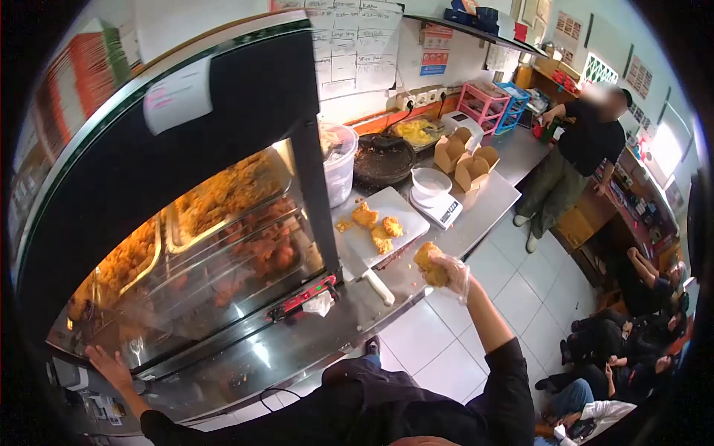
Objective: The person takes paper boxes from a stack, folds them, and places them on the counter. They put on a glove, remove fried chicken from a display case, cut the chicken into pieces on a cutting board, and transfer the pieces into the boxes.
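Observation:
My right hand [452, 275], in a clear plastic glove, holds a piece of fried chicken [431, 264] above the counter's front edge. Several more fried pieces [381, 234] lie on a white cutting board [401, 210], and a white-handled knife [379, 287] rests near its front. My left hand [110, 366] is bare, its fingers spread against the lower left edge of the glass display case [223, 312]. Trays of fried food [223, 197] stand inside the case.
Behind the board are a scale with a bowl [439, 204], open cardboard boxes [474, 167], a black pan [381, 160] and a plastic tub [341, 163]. A person [587, 141] stands at the back right; several people sit at the lower right.

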Motion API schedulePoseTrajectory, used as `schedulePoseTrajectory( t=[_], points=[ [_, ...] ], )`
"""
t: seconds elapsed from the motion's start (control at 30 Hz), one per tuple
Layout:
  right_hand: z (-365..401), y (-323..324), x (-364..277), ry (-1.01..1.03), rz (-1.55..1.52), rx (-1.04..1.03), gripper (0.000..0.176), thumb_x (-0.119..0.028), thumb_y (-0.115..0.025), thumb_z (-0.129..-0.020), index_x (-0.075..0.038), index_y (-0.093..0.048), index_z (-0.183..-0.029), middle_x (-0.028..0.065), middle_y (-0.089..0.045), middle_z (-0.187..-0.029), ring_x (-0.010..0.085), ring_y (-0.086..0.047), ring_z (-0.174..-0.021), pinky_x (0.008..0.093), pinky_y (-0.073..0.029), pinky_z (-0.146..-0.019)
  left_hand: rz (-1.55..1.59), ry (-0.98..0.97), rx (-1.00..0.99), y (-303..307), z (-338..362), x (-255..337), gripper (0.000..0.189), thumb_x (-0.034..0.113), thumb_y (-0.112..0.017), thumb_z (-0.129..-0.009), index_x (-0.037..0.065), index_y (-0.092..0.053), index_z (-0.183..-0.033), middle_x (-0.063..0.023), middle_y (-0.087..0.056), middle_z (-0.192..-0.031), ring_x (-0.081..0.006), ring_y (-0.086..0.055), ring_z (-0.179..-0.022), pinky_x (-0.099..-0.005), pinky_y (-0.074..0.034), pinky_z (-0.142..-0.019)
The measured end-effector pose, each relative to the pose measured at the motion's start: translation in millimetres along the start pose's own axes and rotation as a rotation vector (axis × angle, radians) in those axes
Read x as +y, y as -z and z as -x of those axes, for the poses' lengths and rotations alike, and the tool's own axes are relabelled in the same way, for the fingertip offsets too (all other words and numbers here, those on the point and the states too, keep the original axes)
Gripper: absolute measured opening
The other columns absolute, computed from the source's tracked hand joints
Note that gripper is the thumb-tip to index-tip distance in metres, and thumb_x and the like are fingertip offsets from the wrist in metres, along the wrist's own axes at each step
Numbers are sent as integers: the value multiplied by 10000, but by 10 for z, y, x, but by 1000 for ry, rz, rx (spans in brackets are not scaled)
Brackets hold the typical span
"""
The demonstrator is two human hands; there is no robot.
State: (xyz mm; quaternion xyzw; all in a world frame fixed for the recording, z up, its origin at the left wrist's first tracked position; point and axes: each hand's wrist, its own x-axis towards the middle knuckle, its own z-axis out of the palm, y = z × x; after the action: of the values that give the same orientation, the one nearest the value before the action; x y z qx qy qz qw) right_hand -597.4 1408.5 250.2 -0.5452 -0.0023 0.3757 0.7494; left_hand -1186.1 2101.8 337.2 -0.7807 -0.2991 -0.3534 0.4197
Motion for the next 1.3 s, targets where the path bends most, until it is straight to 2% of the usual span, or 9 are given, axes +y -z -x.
schedulePoseTrajectory(
  t=[0.1,0.3,0.53,0.63,0.87,1.0,1.17,1.23,1.3],
  points=[
    [-697,303,-191,-65,107,133,342,-310,-640,-853,-26,-613,-1041,103,-638,-866,188,-625,-751,294,-512,-624,-84,161,-184,52,96,-83,640,456,-335,-971,189,-89,-1498,-60,-99,-1555,-261,-133,-1422,-498,-199,-1111],
    [-2290,798,-142,218,1942,-113,252,-208,-646,-773,-79,-613,-987,116,-651,-867,281,-642,-784,377,-512,-633,-691,380,-877,275,-189,79,713,243,-513,-909,188,-112,-1495,-8,-176,-1538,-253,-289,-1365,-515,-355,-1018],
    [-2407,20,-425,-40,1290,172,663,-565,-574,-773,-134,-511,-1272,170,-586,-1186,331,-580,-1055,382,-456,-897,-243,562,-307,546,182,344,701,176,-586,-840,15,-248,-1432,-277,-352,-1386,-416,-354,-1281,-465,-343,-1042],
    [-2425,-66,-537,138,1350,-64,735,-615,-560,-760,-107,-502,-1288,191,-566,-1207,349,-572,-1067,396,-456,-900,-482,535,-647,932,550,985,709,206,-599,-835,-29,-260,-1413,-277,-346,-1391,-428,-335,-1287,-465,-307,-1064],
    [-2801,-266,99,171,1381,-160,810,-666,-539,-763,-28,-483,-1258,239,-626,-1055,397,-583,-1021,440,-462,-867,-129,657,-280,1960,756,3209,788,381,-606,-867,-39,-235,-1420,-259,-299,-1436,-405,-278,-1335,-462,-237,-1100],
    [-2823,-391,-98,-19,1279,-353,750,-558,-568,-768,-26,-454,-1284,262,-561,-1165,371,-557,-1078,443,-445,-903,62,872,-326,2390,601,4207,718,184,-638,-847,2,-252,-1425,-201,-319,-1442,-381,-328,-1310,-465,-265,-1078],
    [-3543,363,-43,885,1671,-882,497,-409,-608,-800,-136,-550,-1210,166,-615,-1095,318,-591,-1010,429,-469,-862,222,1217,-351,2701,487,5131,714,-9,-622,-811,27,-251,-1420,-146,-325,-1447,-317,-363,-1302,-449,-327,-1018],
    [-3122,115,-975,-153,1532,-768,473,-381,-656,-787,-182,-565,-1205,116,-614,-1092,302,-579,-1022,417,-483,-851,301,1193,-356,2760,512,5471,713,-32,-618,-804,26,-257,-1416,-156,-328,-1440,-311,-363,-1303,-442,-342,-995],
    [-3557,348,-690,11,1730,-1059,530,-389,-698,-753,-179,-559,-1219,119,-612,-1098,298,-580,-1033,412,-486,-862,344,1178,-395,2799,383,5770,724,-60,-617,-774,22,-270,-1405,-171,-324,-1429,-318,-346,-1313,-448,-344,-989]
  ],
)
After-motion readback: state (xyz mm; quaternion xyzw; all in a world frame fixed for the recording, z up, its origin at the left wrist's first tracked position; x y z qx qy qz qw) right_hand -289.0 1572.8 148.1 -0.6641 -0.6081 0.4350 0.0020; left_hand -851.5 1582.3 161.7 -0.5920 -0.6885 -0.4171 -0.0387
